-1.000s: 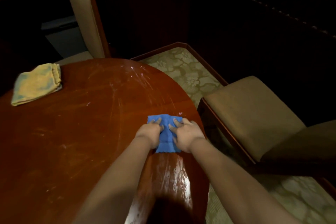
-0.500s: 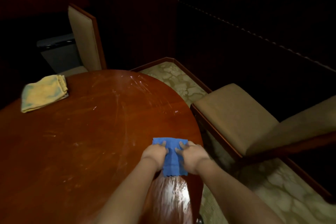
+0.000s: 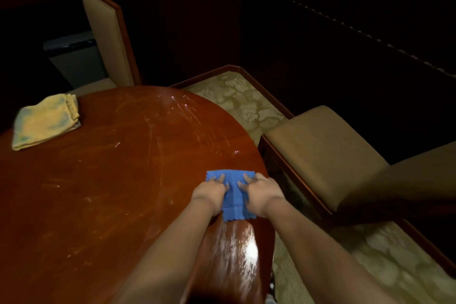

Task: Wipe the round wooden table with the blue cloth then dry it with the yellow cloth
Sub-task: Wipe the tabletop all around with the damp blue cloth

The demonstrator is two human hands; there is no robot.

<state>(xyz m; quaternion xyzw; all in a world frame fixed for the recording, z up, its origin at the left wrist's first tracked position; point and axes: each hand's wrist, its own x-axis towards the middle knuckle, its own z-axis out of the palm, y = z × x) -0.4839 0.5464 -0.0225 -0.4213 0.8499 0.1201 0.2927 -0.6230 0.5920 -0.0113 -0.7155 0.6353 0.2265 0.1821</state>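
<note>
The round wooden table (image 3: 111, 192) is glossy red-brown, with wet streaks along its right side. A blue cloth (image 3: 233, 196) lies flat on it near the right edge. My left hand (image 3: 211, 191) presses on the cloth's left half and my right hand (image 3: 260, 192) on its right half. Spread fingers of both hands point away from me. A shiny wet band runs from the cloth back toward me. A folded yellow cloth (image 3: 45, 121) lies at the table's far left, away from both hands.
A padded chair seat (image 3: 318, 153) stands close to the table's right edge. The upright back of another chair (image 3: 108, 39) is behind the table's far edge. Patterned carpet (image 3: 237, 101) covers the floor, bounded by dark wood walls.
Both hands kept pressing the blue cloth; it slid toward me along the right edge, then away again. The yellow cloth has not moved.
</note>
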